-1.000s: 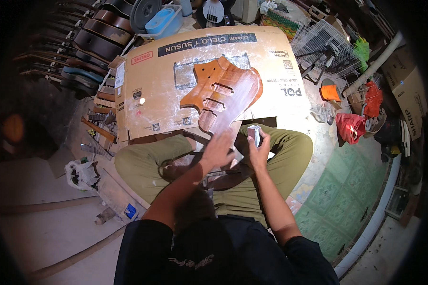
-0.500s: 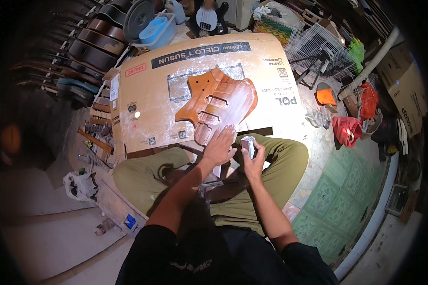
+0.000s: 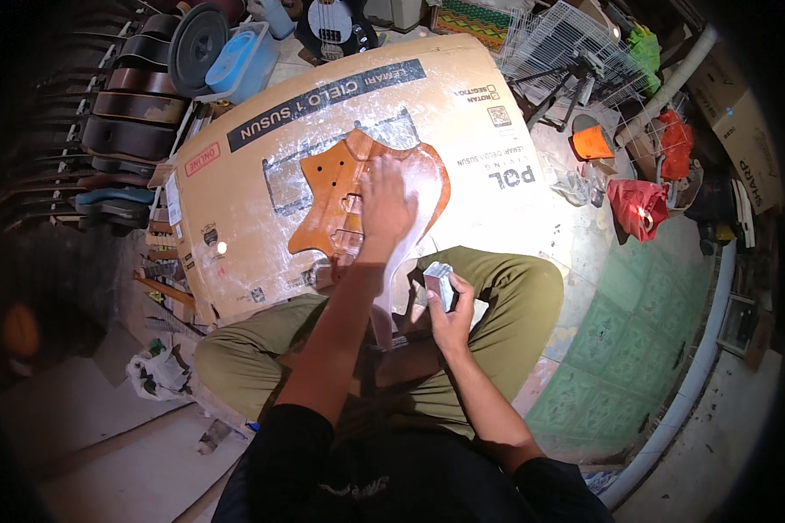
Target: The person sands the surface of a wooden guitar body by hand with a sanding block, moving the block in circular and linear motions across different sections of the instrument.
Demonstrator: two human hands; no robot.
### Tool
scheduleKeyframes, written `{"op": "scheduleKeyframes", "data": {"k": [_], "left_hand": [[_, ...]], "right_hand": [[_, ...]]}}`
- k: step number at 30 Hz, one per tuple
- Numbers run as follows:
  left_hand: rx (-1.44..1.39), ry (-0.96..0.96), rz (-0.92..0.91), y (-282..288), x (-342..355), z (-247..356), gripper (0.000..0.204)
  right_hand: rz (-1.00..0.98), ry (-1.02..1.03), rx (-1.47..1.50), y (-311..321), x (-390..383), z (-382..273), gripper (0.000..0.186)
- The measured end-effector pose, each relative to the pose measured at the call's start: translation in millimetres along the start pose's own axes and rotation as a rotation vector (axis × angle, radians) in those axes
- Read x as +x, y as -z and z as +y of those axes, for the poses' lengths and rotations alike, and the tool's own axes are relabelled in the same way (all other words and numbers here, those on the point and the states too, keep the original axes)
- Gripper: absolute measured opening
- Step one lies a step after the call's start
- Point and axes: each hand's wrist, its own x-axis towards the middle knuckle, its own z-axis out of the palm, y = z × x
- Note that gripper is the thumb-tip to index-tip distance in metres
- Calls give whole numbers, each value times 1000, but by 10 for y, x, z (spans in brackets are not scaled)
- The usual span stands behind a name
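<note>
A brown wooden guitar body point(image 3: 321, 207) with an angular outline and routed cavities rests on a flattened cardboard sheet point(image 3: 471, 131) in front of my crossed legs. Pale dust coats its right side. My left hand point(image 3: 386, 207) lies over the middle of the body, fingers stretched out and slightly blurred, hiding part of the cavities. Above my right thigh, my right hand point(image 3: 452, 321) grips a small sanding block point(image 3: 439, 284) with a brownish face, held upright and apart from the wood.
Guitar bodies point(image 3: 135, 105) stand racked along the left. Behind the cardboard are a blue plastic tub point(image 3: 242, 65) and a black guitar point(image 3: 330, 26). On the right lie a wire cage point(image 3: 558, 48), an orange container point(image 3: 591, 143), a red bag point(image 3: 637, 209) and green floor tiles point(image 3: 619, 349).
My left hand has slid forward from the near end of the guitar body to its middle. The view has shifted. My right hand still holds the sanding block.
</note>
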Motion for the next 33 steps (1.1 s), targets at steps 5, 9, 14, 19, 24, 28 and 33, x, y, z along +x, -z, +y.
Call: {"op": "scheduleKeyframes", "data": {"k": [5, 9, 14, 19, 24, 28, 33], "left_hand": [[-147, -334, -286, 137, -570, 273, 70], [0, -449, -281, 277, -1138, 262, 66], [43, -117, -234, 240, -1939, 100, 60], [196, -21, -203, 292, -2166, -384, 63], [144, 134, -259, 534, -2154, -909, 69], [188, 316, -216, 555, -2196, -1222, 67], [112, 600, -128, 397, -2084, -773, 89]], "right_hand": [[131, 71, 24, 10, 49, 60, 45], [153, 78, 1, 48, 53, 107, 46], [162, 56, 51, 28, 67, 50, 46], [153, 40, 17, 20, 40, 153, 47], [120, 14, 34, 69, -24, 193, 48], [100, 45, 39, 27, -45, 215, 47], [95, 65, 6, 79, -27, 252, 48]]}}
